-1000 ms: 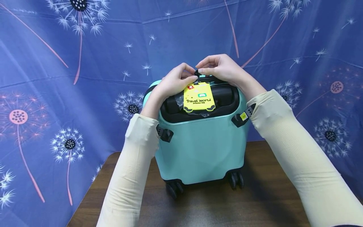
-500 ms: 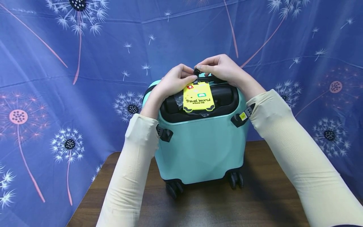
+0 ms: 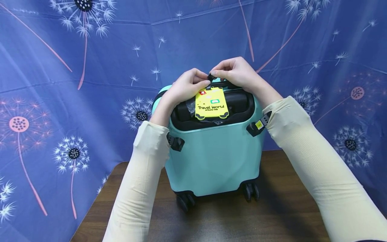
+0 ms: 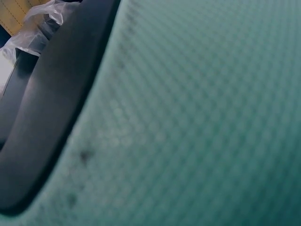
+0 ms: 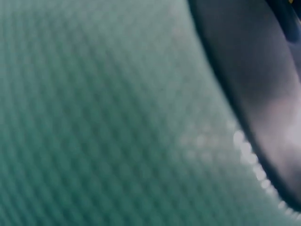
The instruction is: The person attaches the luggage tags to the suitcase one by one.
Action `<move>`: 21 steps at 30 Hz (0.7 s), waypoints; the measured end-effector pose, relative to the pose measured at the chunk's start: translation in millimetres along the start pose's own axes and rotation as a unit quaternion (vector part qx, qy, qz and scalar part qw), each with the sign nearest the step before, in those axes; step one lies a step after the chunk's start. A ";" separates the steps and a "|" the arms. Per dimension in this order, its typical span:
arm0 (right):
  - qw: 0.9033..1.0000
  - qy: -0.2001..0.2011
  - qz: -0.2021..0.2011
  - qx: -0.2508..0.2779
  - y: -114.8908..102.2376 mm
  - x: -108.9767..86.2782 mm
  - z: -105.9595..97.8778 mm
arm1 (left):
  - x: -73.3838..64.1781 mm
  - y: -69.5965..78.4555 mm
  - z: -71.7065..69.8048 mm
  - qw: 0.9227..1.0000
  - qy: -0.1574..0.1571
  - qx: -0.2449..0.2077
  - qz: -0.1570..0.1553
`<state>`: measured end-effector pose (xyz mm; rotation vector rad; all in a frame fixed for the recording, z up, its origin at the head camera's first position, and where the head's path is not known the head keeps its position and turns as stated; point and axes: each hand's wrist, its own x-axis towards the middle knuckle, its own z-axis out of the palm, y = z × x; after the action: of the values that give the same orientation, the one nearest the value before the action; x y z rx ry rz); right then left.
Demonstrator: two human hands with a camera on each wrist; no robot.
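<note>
A mint-green suitcase [image 3: 214, 158] stands upright, its black recessed top panel [image 3: 187, 125] facing me. Over that panel lies a yellow luggage tag [image 3: 211, 105] printed "Travel World". Its short black strap [image 3: 211, 77] rises beside the black carry handle [image 3: 223, 84]. My left hand [image 3: 188, 85] pinches the strap low down between thumb and fingers. From the other side, my right hand [image 3: 237, 73] pinches the strap's upper end. Fingers partly cover the strap, so how it is fastened cannot be told. Both wrist views show mostly blurred textured suitcase shell [image 4: 197, 113], with neither hand visible.
Clear plastic film [image 3: 191, 107] pokes out under the tag, and shows at the left wrist view's corner. The suitcase's black wheels [image 3: 249, 191] rest on a brown wooden table [image 3: 229, 222]. A blue dandelion-print cloth [image 3: 105, 111] hangs close behind.
My right fingers have shifted slightly at the top of the strap, which tips a little differently. The left hand, tag and suitcase stay practically in place.
</note>
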<state>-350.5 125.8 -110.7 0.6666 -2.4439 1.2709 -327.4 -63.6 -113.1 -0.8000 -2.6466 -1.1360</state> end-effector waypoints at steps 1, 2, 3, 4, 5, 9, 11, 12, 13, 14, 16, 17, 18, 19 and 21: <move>1.000 -0.003 0.001 -0.001 -0.1 -0.2 -0.3 | 0.1 0.0 0.1 1.000 0.000 0.000 -0.001; 1.000 -0.007 0.002 -0.001 -0.1 -0.3 -0.4 | -0.3 0.1 0.2 1.000 0.001 -0.001 -0.002; 1.000 -0.011 0.002 -0.001 -0.2 -0.4 -0.5 | -0.5 0.0 0.3 1.000 0.002 -0.001 -0.003; 1.000 -0.014 0.002 -0.001 -0.1 -0.5 -0.6 | -0.3 0.0 0.4 1.000 0.002 0.000 -0.003; 1.000 -0.016 0.001 -0.003 -0.1 -0.9 -0.7 | -0.1 -0.2 0.5 1.000 0.002 0.002 -0.004; 0.999 -0.002 -0.015 -0.028 0.3 -1.7 -0.1 | 1.0 -0.3 1.1 1.000 0.000 0.014 -0.006; 0.999 0.008 -0.023 -0.048 0.6 -2.3 0.0 | 1.2 0.0 1.4 1.000 -0.001 0.022 -0.007; 0.998 0.011 -0.025 -0.054 0.7 -2.4 0.1 | 1.3 0.2 1.5 1.000 -0.001 0.025 -0.008; 0.998 0.011 -0.027 -0.060 0.7 -2.5 0.1 | 1.2 0.4 1.6 1.000 -0.001 0.027 -0.009; 0.998 0.008 -0.027 -0.063 0.6 -2.7 0.1 | 1.1 0.5 1.6 1.000 0.000 0.029 -0.010; 0.998 -0.002 -0.025 -0.060 0.0 -3.0 0.2 | 0.8 0.7 1.5 1.000 0.001 0.026 -0.010; 0.998 -0.007 -0.025 -0.058 -0.3 -3.0 0.4 | 0.8 0.6 1.4 1.000 0.001 0.024 -0.010; 0.998 -0.012 -0.025 -0.057 -0.6 -2.9 0.5 | 0.5 0.6 1.4 1.000 0.000 0.021 -0.010; 0.998 -0.015 -0.025 -0.058 -0.8 -2.8 0.6 | 0.5 0.5 1.3 1.000 -0.001 0.019 -0.009; 0.998 -0.015 -0.027 -0.062 -0.6 -2.3 0.8 | 0.4 0.4 1.3 1.000 -0.002 0.017 -0.008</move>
<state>-348.2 125.4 -111.8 0.7177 -2.4859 1.0873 -327.4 -62.2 -113.6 -0.7772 -2.6731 -1.0906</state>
